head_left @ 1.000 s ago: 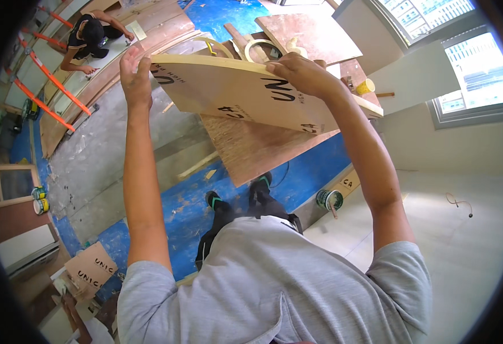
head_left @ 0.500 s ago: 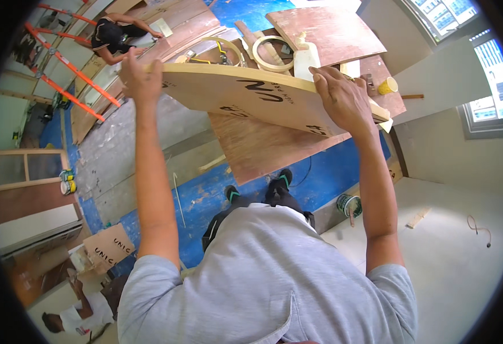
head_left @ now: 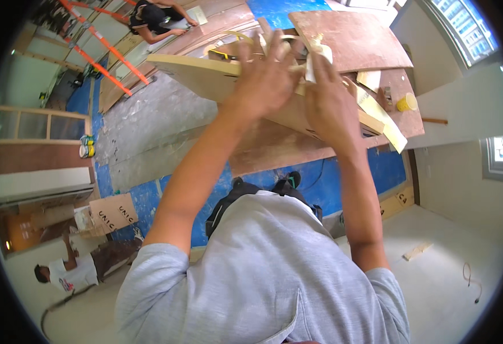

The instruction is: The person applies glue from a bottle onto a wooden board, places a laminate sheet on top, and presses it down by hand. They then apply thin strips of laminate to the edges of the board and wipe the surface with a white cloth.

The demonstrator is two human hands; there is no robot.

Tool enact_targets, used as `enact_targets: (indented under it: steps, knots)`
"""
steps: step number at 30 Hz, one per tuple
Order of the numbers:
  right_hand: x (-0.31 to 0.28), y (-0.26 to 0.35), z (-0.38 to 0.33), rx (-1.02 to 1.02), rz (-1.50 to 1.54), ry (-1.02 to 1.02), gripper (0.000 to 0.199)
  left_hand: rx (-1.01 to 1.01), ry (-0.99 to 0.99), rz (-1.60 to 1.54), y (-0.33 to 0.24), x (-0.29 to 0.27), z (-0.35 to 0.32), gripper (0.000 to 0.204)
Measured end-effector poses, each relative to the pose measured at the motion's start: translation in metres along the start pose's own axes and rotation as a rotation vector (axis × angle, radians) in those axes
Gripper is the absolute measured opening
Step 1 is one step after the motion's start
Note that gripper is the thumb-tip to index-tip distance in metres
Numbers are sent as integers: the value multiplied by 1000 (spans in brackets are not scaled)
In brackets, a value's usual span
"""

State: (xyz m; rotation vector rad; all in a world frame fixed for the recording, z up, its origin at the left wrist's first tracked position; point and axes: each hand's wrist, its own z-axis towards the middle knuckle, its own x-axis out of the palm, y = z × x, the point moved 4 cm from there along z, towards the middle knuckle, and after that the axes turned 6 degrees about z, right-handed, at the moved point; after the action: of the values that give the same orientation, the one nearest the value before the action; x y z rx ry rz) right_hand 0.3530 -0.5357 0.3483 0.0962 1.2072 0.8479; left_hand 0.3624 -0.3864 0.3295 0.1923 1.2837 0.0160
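A large pale board (head_left: pixel 191 77) stands tilted on edge over the brown plywood worktop, its raised edge running across in front of me. My left hand (head_left: pixel 268 80) is over the middle of that edge, blurred, with its fingers stretched and spread. Close beside it, my right hand (head_left: pixel 333 106) lies at the edge with extended fingers, also smeared; whether it presses the board is unclear. A pale thin strip (head_left: pixel 392 129) hangs past the board's right end. Just beyond my right fingers stands a white bottle (head_left: pixel 322 51), partly hidden.
A brown plywood sheet (head_left: pixel 351 37) lies at the back right, and a yellow cup (head_left: pixel 406 102) stands near the worktop's right edge. Orange ladder rails (head_left: pixel 105 46) rise at the far left. One co-worker (head_left: pixel 154 20) bends over boards behind; another person (head_left: pixel 82 269) is at lower left.
My left hand has left the board's left end and moved right, next to my right hand. The right hand has shifted slightly. The pale strip's end now hangs farther out.
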Motion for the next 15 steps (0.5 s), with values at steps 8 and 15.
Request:
enact_targets:
  steps: [8,15]
  knots:
    - [-35,-39,-23,73,-54,132,40,65,48,-247,-60,-11,18,68]
    - [-32,-28,-29,-33,-130,104,31,155,-90,-83,-35,-6,25,76]
